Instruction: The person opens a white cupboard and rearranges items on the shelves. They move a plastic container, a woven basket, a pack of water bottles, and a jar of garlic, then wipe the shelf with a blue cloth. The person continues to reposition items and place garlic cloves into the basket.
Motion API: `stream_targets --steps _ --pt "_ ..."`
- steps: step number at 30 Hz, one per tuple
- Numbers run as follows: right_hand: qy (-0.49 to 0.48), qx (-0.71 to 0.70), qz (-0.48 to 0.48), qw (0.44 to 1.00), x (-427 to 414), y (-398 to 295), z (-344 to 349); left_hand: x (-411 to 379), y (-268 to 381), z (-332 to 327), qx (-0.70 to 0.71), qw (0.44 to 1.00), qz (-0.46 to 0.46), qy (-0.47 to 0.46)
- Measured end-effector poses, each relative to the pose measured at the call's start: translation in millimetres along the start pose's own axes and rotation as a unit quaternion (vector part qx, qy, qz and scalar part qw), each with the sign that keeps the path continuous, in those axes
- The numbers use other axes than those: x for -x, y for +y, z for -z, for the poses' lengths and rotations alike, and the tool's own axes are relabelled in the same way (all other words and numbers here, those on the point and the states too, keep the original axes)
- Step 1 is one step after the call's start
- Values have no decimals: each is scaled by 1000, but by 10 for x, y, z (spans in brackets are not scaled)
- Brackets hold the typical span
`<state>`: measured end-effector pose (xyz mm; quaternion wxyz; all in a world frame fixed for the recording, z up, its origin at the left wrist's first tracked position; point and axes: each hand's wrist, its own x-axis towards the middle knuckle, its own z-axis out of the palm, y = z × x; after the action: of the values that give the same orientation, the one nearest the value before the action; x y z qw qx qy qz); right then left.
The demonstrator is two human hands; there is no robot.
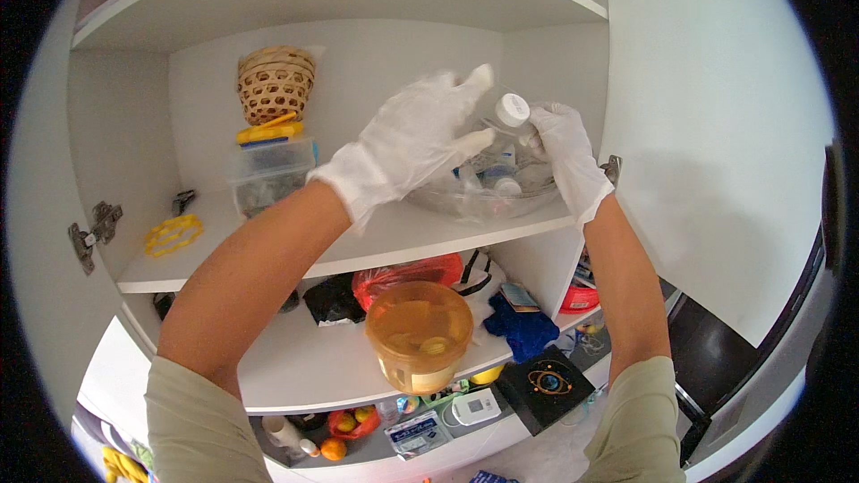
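Observation:
My left hand [419, 134], in a white glove, reaches over the middle shelf with thumb and fingers apart. Close to its fingertips is a white-capped bottle [513, 111], whose clear body is hard to make out. My right hand [565, 147], also gloved, has its fingertips closed at the bottle's neck, just right of the cap. Below both hands a clear round bowl [470, 204] stands on the shelf. Inside it lie crumpled clear plastic and a second bottle with a white cap [507, 186].
At the shelf's left stand a woven bamboo basket [276, 84], clear plastic boxes [272, 171] and a yellow plastic ring [173, 235]. An amber lidded tub [419, 335] sits on the shelf below, near a blue cloth [522, 329]. Open cabinet doors [711, 114] flank me.

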<state>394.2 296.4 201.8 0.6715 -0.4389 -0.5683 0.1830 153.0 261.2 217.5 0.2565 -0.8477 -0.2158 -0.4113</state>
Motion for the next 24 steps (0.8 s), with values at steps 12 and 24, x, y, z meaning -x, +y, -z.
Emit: stream_targets --steps 12,24 --pt "100 181 225 952 130 -165 199 -723 269 162 276 952 122 -45" --pt "156 -24 71 985 618 -144 610 -390 -376 -89 283 944 161 50"
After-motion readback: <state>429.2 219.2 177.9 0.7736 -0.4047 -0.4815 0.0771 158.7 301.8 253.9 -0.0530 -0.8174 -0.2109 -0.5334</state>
